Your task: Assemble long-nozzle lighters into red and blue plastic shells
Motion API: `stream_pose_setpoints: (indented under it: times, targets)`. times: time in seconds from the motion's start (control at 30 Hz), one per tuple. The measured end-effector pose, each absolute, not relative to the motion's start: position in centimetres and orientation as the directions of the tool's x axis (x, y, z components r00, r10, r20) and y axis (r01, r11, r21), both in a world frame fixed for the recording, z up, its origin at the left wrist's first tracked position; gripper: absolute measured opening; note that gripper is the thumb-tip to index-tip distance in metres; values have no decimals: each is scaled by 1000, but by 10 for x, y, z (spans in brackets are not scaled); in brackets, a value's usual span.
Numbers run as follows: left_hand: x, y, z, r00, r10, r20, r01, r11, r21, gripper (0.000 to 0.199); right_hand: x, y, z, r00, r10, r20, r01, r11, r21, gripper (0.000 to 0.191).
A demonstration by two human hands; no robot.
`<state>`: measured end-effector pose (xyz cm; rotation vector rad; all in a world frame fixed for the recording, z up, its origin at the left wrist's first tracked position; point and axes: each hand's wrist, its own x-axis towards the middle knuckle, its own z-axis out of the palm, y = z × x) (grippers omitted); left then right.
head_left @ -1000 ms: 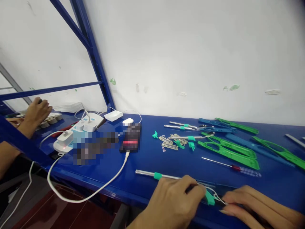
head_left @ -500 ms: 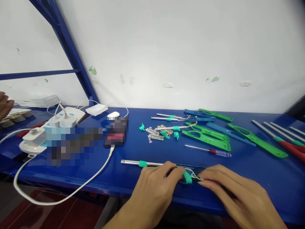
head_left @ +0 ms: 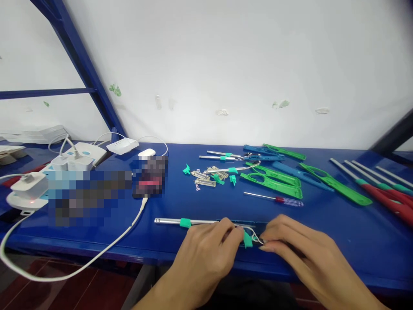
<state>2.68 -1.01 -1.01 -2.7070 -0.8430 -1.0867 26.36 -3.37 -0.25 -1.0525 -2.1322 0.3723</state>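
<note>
At the table's front edge my left hand [head_left: 209,247] is closed over a blue handle piece, mostly hidden beneath it. A silver metal rod [head_left: 172,221] with a teal clip [head_left: 185,222] sticks out to the left of that hand. Between my hands are a teal part [head_left: 248,239] and a looped white wire [head_left: 254,236]. My right hand [head_left: 300,243] pinches at the wire's right end with thumb and fingers; the fingertips hide exactly what they hold. Behind my hands lies a screwdriver [head_left: 284,200] with a clear and red handle.
Green shells [head_left: 338,187], a blue shell [head_left: 300,175], clear small parts [head_left: 206,182] and rods with teal clips lie farther back. Red handles [head_left: 390,198] are at right. A power strip [head_left: 41,193], a pixelated device [head_left: 151,176] and a white cable [head_left: 97,258] are at left.
The view has shifted a little to the right, so things appear farther left. The other person's hand at the left edge is out of view. My hands keep nearly the same grip.
</note>
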Motion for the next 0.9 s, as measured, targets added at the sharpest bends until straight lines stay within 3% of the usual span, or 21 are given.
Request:
stream_pose_setpoints:
  times: [0.17,0.37,0.47,0.57,0.9]
  targets:
    - [26,-10,-10,576,448,684,522,-845,114,22,264,-34,-4,-413,780,471,569,624,-535,15]
    - [20,-6,-13,530,552,644,457,-826,331,35,263,-35,-7,-330,796,508,629,586,-511,9]
    - [21,-5,-17,493,590,640,463,-800,382,39,263,-35,-7,-307,791,528,641,582,-500,10]
    - [22,-5,-19,472,629,618,489,-770,409,31,262,-36,-6,-296,791,535,642,579,-502,13]
    - [27,-3,-9,411,644,645,638,-709,301,22,261,-36,-5,-328,794,512,647,584,-490,14]
